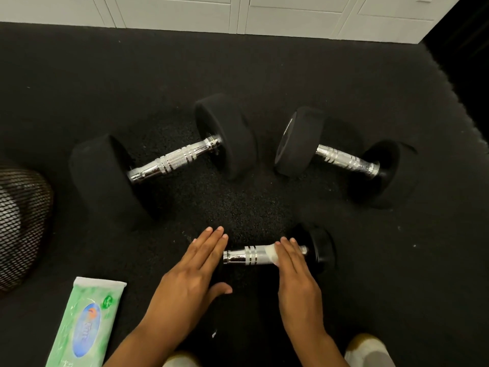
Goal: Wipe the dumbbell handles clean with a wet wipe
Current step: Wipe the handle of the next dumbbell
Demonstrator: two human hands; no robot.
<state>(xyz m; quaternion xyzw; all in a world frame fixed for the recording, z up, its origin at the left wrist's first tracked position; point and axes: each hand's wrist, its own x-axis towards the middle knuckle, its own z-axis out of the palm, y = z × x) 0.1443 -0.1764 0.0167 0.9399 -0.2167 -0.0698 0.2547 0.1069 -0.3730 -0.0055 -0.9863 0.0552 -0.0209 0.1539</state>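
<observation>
Head view: my flat right hand point(296, 276) presses a wipe point(271, 254) on the small dumbbell point(267, 255); my left hand point(190, 276) rests flat, grip wide

Right hand point(296, 271) flat on wet wipe point(270, 253) over near dumbbell handle point(246, 256), left hand point(193, 271) alongside.

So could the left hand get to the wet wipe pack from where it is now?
Probably yes. The left hand lies flat and holds nothing, resting on the small dumbbell. The wet wipe pack lies on the floor on its outer side, with only bare mat between them.
</observation>
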